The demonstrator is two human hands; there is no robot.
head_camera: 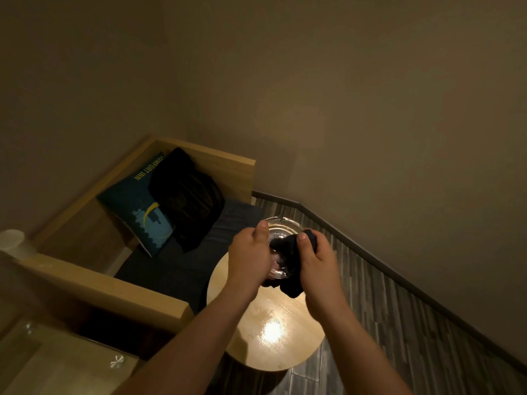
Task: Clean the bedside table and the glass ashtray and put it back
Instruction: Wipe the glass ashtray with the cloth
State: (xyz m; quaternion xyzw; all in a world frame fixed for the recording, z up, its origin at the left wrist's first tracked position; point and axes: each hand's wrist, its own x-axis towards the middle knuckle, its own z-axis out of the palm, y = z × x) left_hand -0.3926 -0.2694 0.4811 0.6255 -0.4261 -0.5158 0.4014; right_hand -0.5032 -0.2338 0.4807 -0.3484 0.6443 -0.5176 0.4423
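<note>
Head view.

Glass ashtray (281, 240): held in the air above the far edge of the round desk (273, 323), tilted toward the camera. It is clear, thick-walled glass with a notched rim. It is judged heavy for its bulk, rigid, brittle, and slick wherever it is polished or damp. A drop onto the desk or the plank floor (399, 323) would likely chip or shatter it. The safest hold is judged to be across the rim and outer wall, with the thumb over the lip and the fingers underneath.

Left hand (250, 256): closed round the ashtray's near-left rim, with the thumb laid over the lip. The fingers are hidden under the glass.

Right hand (316, 259): pinched on a dark cloth (289, 262), which is pressed into the bowl of the ashtray. A tail of the cloth hangs below the glass. The cloth is soft and limp, and it adds grip against the smooth glass.

Desk: the pale wooden top is seen bare, glossy, with a lamp glare near its middle. It is judged wiped or ready for the ashtray's return, which is not yet done.

Surroundings: a wooden-framed daybed (142, 283) lies to the left, bearing a printed cushion (134, 206) and a dark garment (185, 198).
</note>
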